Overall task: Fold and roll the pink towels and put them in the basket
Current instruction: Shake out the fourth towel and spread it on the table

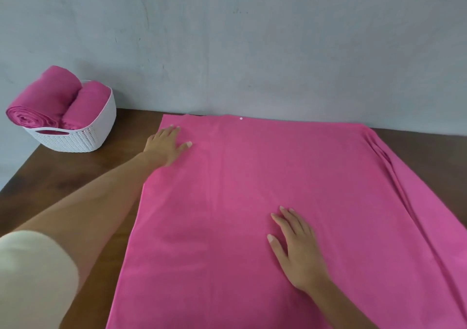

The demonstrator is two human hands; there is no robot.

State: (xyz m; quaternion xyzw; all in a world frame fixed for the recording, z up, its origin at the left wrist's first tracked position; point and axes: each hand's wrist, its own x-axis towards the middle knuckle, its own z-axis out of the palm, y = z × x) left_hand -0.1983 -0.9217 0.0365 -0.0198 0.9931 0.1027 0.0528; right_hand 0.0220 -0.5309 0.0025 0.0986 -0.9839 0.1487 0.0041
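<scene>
Head view: both hands lie flat with fingers straight, holding nothing. The left hand [168, 145] presses the towel [252, 172] near its far left corner. The right hand [294, 248] rests palm-down toward the middle, probably to smooth the cloth and stop it sliding before a fold. The towel is spread wide over the bench [75, 177], with loose creases bunched along its right side. Well to the left, by the wall, the basket [78, 140] already holds two rolls [43, 101], so folding here looks barely begun.
</scene>
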